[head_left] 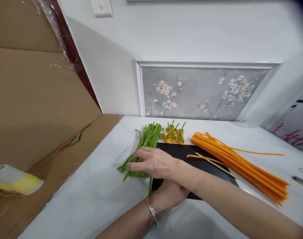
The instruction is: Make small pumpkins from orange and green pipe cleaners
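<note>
1. Green stems [151, 134], fuzzy and loosely bundled, centre of frame, just left of the black mat [175, 151]; the right hand [153, 162] lies over their lower part, thumb and fingers apart; whether it pinches any stem cannot be told.

2. Left hand [170, 196], lower centre, beneath the right wrist and over the mat's near edge; its fingers are hidden, so its grip cannot be told; a bracelet [150, 209] rings the wrist.

3. Handling, as judged: the step appears to be work at the green bundle; one stem is best parted by a fingertip pinch and drawn lengthwise, lest its neighbours tangle; uncrossing the wrists would free the view.

4. Surroundings: small orange-and-green pieces [173, 139] stand clustered beyond the mat; an orange bundle [241, 162] spreads across the right of the frame; a thin wooden stick [216, 165] lies partly on the mat.

5. Obstacles: the crossed right forearm hides part of the mat; the stick and a loose orange stem [206, 158] could be snagged by that arm.
</note>
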`<state>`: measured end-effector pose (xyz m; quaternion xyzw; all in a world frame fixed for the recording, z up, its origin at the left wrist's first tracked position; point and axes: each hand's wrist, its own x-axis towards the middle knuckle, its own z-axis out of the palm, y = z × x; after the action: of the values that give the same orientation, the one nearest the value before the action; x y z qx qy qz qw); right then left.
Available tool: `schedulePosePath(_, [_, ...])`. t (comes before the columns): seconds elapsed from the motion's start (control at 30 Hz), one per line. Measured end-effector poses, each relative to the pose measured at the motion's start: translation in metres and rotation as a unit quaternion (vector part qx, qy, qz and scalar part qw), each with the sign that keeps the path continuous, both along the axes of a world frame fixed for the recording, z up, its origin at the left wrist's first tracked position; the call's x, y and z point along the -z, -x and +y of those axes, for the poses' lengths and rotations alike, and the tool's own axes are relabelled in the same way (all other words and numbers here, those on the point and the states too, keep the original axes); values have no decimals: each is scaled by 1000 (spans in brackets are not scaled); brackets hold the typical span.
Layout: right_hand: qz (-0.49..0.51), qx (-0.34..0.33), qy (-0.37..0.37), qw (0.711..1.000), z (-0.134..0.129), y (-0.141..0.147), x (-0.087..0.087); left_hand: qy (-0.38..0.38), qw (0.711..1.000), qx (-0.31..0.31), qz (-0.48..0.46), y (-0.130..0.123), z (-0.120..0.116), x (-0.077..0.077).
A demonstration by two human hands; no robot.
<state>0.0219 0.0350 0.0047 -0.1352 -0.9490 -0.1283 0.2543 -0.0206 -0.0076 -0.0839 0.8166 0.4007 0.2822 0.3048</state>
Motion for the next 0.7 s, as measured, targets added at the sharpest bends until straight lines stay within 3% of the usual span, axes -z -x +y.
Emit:
schedulePosePath(0.17, [-37,30,-52,998,14,3,6,-7,999,36,-32,-1,-3,-20])
schedulePosePath(0.3, [-25,71,-56,996,19,-7,-14,17,997,47,-60,-2,-4,-29])
schedulePosePath(0.43, [53,188,-108,975,6,-53,-51,53,996,13,-66,0,-1,-32])
schedulePosePath(0.5, [71,250,-122,958,-8,-88,-60,71,995,-14,-76,2,2,-34])
schedulePosePath(0.6, [91,313,-109,939,-32,-140,-48,113,989,-42,-91,6,7,-39])
schedulePosePath(0.7, [122,329,-72,934,-52,-173,-17,135,982,-24,-132,7,12,-48])
